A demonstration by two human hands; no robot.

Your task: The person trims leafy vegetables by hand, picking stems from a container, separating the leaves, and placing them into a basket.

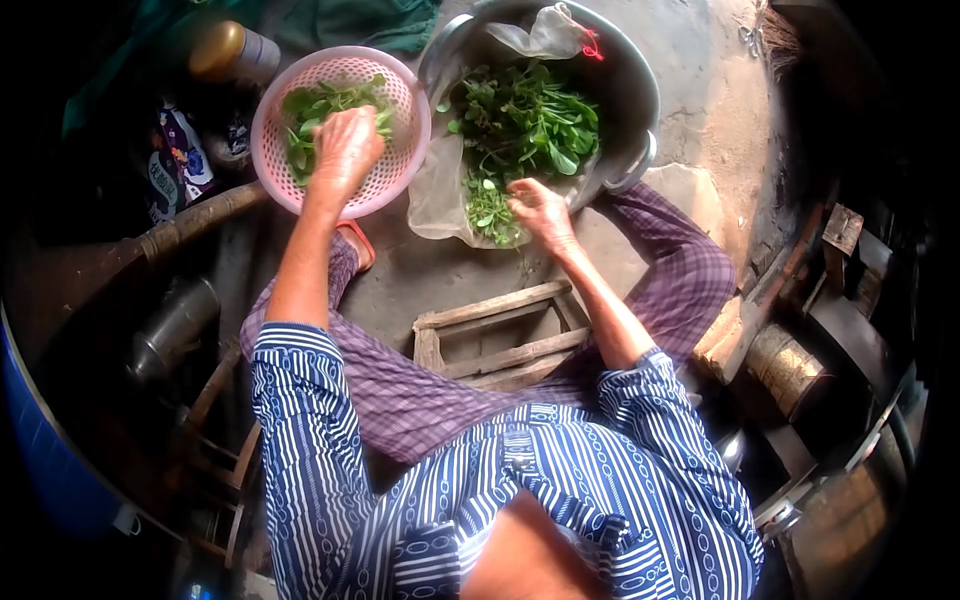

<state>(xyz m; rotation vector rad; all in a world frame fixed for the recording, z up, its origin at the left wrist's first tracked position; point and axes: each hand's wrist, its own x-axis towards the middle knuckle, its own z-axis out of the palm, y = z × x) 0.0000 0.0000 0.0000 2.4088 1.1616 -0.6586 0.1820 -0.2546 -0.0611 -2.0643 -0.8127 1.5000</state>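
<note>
My left hand (346,152) is over a pink plastic colander (405,165) that holds loose leafy greens (305,108). Its fingers are curled down among the leaves, with green showing beside the fingertips. My right hand (541,213) is at the near edge of a large metal pot (632,95), its fingers bent together. Whatever is between them is too small to make out. A heap of dark green leafy vegetables (535,115) fills part of the pot. Smaller sprigs (490,212) lie on a pale mesh bag (432,205) hanging over the rim, beside my right hand.
A small wooden stool frame (500,312) stands between my knees. A gold-lidded jar (235,52) and a printed packet (182,150) are left of the colander. A metal cylinder (175,328) lies at left, and wooden pieces (785,370) crowd the right side.
</note>
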